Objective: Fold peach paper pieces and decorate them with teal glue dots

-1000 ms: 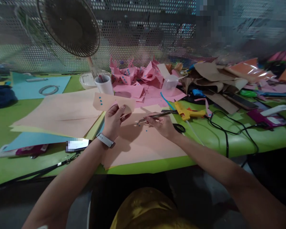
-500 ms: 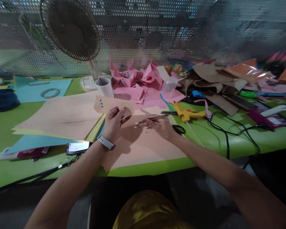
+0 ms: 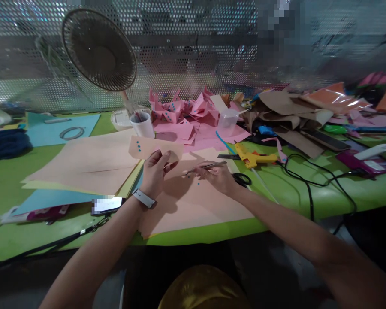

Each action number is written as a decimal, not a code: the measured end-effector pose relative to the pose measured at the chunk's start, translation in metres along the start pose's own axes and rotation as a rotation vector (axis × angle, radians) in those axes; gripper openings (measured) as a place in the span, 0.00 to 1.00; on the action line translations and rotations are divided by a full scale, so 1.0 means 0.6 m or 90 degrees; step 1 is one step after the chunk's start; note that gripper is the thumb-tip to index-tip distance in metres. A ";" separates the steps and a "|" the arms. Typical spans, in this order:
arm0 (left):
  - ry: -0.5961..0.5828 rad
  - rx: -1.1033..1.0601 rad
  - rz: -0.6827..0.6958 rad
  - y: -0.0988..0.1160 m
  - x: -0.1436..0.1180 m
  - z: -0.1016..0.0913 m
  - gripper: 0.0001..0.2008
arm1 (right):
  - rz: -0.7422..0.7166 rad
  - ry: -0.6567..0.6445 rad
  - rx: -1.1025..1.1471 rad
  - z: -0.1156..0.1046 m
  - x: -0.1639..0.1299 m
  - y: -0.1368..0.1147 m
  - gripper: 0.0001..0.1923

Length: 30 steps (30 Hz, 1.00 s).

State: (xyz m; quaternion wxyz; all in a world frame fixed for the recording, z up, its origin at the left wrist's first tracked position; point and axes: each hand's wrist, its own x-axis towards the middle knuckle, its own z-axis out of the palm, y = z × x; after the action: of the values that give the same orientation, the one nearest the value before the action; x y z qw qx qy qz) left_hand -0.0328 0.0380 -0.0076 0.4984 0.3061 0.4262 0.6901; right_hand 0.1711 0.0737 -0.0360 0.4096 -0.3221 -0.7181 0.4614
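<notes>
Both hands busy | left hand (image 3: 154,171) fingers pinch paper strip (image 3: 154,148) (blue-dotted) | right hand (image 3: 217,177) fingers grip tweezers (image 3: 204,166)

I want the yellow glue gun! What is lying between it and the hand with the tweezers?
In the head view, black scissors lie between the right hand, which holds tweezers, and the yellow glue gun.

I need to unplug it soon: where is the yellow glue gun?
The yellow glue gun lies on the green table, right of the right hand, beside the black scissors.
</notes>
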 end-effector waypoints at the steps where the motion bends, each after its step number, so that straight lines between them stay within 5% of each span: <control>1: -0.001 0.004 0.000 0.000 0.000 -0.001 0.12 | 0.002 0.001 0.003 0.001 0.000 -0.001 0.17; 30: 0.003 0.023 -0.008 0.002 -0.005 0.004 0.13 | 0.039 0.017 0.065 0.001 0.000 -0.014 0.21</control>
State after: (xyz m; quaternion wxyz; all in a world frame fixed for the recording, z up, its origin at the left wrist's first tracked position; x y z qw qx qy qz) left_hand -0.0308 0.0358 -0.0054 0.4961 0.3110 0.4417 0.6798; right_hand 0.1700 0.0704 -0.0286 0.4210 -0.3287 -0.6775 0.5056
